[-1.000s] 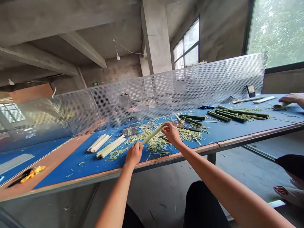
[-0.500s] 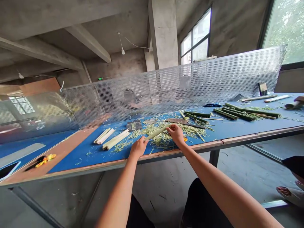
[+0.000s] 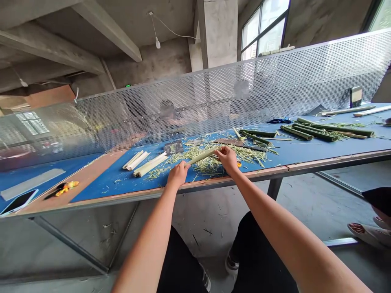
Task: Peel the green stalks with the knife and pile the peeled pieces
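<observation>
Landmark: shavings pile (image 3: pixel 210 164), on the blue table (image 3: pixel 100 182). We've got one pale green strip (image 3: pixel 204 156), held slantwise over the pile. Left hand (image 3: pixel 177 175) is clamped on its near end, just left of the pile; right hand (image 3: pixel 226 158) has the far end pinched between thumb and fingers, over the pile's right part. Small orange item (image 3: pixel 238 164) by our right wrist, at the pile's near edge, mostly hidden, can't identify.

Left of the pile: two bundles of pale split lengths, larger bundle (image 3: pixel 150 165) nearer, smaller bundle (image 3: pixel 136 160) farther out. Well left of the pile: yellow-and-black tool (image 3: pixel 64 189), then a phone (image 3: pixel 20 202). At the pile's back left, dark flat piece (image 3: pixel 173 147). Right of the pile, well apart: green stalks (image 3: pixel 317 132). Behind the pile, perforated metal screen (image 3: pixel 189 95).
</observation>
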Demonstrator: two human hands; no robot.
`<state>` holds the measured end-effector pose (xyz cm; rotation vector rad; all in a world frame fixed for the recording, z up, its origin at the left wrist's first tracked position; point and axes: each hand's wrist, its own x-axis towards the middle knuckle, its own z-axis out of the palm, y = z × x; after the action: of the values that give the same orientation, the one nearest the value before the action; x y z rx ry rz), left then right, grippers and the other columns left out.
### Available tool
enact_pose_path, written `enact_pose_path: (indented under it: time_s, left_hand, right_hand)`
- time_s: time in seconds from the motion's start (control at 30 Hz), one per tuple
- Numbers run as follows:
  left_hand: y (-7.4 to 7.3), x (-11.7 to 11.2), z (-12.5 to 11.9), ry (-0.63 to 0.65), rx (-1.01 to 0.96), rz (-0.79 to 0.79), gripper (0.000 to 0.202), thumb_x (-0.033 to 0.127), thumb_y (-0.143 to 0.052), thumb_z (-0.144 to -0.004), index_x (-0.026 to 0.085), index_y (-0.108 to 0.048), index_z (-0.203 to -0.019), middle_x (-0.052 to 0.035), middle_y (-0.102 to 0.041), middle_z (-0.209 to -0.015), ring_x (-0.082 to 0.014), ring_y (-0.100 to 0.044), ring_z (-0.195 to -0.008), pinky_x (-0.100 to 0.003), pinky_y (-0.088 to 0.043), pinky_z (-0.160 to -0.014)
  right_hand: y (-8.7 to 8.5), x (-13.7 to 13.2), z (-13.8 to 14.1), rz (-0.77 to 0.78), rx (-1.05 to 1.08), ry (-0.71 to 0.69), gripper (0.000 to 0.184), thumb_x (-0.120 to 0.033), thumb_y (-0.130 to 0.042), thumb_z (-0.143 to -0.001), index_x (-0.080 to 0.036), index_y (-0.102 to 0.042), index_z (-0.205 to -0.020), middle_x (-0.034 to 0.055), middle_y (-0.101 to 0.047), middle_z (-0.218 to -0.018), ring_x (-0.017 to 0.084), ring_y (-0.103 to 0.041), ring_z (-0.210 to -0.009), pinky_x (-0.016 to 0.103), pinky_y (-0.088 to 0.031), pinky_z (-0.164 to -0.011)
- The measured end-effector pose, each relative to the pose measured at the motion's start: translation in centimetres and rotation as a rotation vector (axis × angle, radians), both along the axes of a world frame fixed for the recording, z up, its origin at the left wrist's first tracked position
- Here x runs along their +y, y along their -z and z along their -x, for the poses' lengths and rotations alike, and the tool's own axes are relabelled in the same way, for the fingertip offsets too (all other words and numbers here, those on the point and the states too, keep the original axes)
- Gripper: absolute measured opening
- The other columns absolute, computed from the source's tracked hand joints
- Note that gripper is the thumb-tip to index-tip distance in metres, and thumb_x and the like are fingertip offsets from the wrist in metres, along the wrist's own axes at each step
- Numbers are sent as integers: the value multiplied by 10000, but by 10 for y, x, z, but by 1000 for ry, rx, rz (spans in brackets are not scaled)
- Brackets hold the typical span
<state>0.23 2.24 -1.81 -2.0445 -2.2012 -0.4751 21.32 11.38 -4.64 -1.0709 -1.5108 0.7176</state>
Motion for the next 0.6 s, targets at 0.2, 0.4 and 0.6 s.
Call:
enact_pose_path:
  time_s: [0.2,0.4,0.6]
  left_hand:
    - [0,1,1,5,-24,-5,341,445,-275,-935,224,-532,-965,-73,-648,-825,-212,-592,-699,-266,-316,-544]
    - [-1,0,4,6,-71,1,352,457,-265,-935,231,-534,-953,-55,-625,-766,-195,-571,-640,-265,-299,-520]
    - [2,3,8,-17,-121,-33,385,455,-253,-935,219,-556,-954,-76,-635,-795,-220,-592,-706,-278,-344,-573]
  right_hand:
    - [-5,-10,0,-122,145,-41,336,-541,-496,-742,-219,-404,-769,-5,-519,-683,131,-518,-634,254,-467,-591]
    - [-9,-18,-2,-155,170,-83,348,-548,-502,-738,-238,-344,-737,-24,-473,-624,135,-502,-597,270,-451,-589]
    - [-16,-41,-3,-145,-10,-78,314,-518,-521,-755,-226,-409,-719,-1,-510,-643,146,-474,-614,261,-386,-582]
